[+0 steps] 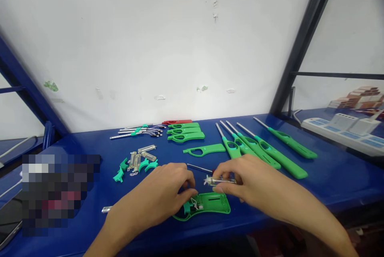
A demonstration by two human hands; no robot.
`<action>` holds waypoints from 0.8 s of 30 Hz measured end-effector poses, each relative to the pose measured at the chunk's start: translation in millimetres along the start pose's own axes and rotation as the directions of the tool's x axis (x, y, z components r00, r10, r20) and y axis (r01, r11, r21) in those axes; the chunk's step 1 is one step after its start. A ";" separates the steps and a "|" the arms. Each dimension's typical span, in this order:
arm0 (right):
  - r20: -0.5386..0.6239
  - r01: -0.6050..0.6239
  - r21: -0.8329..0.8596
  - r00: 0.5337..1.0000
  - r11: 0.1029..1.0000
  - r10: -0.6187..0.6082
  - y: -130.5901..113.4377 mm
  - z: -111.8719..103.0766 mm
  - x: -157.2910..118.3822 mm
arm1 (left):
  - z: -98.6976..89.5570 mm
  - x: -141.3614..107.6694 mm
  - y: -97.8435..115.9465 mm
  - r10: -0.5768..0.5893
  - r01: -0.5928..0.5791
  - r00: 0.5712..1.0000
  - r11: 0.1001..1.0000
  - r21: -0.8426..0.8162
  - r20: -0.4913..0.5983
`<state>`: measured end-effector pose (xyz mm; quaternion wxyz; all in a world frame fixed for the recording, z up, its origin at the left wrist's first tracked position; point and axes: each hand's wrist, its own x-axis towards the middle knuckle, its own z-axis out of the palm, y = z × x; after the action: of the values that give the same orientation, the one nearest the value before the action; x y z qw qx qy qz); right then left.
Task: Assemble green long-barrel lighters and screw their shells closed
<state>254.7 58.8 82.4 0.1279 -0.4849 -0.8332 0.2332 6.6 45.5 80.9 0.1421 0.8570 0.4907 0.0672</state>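
An open green lighter casing half (pixel 214 203) lies near the table's front edge, with white wires (pixel 195 203) and a teal trigger piece (pixel 187 207) inside. My left hand (pixel 168 189) covers its left part, fingers curled and thumb and fingertips closed at the casing by the wires. A metal tube end (pixel 106 209) shows to the left of that wrist. My right hand (pixel 240 177) pinches a clear lighter fuel tank (pixel 220 181) just above the casing, its valve end pointing left. Behind the right fingers lies a screwdriver (pixel 199 167), its handle mostly hidden.
More clear tanks (pixel 147 149) and teal triggers (pixel 120 171) lie left of centre. Metal tubes with wires (pixel 136 131) and green casing halves (pixel 186 136) sit at the back. Several assembled lighters (pixel 282 161) lie right; a power strip (pixel 339 129) stands beyond.
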 end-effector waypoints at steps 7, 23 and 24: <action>-0.023 0.118 -0.061 0.993 0.991 -0.120 -4.9 9.3 -2.0 | 18.0 -3.8 -2.5 0.033 -0.032 0.999 0.999 0.019 -0.034; -0.216 0.228 0.240 0.960 0.944 -0.177 8.8 66.3 -7.9 | 74.5 -21.2 -11.8 0.094 -0.171 0.880 0.977 -0.127 -0.465; -0.218 0.224 0.247 0.961 0.943 -0.171 10.0 67.6 -8.3 | 74.8 -22.0 -11.5 0.091 -0.173 0.878 0.976 -0.133 -0.470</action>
<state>236.6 38.0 19.3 0.2958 -0.3970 -0.8219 0.2818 5.1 18.7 6.8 0.0897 0.8326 0.4430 0.3202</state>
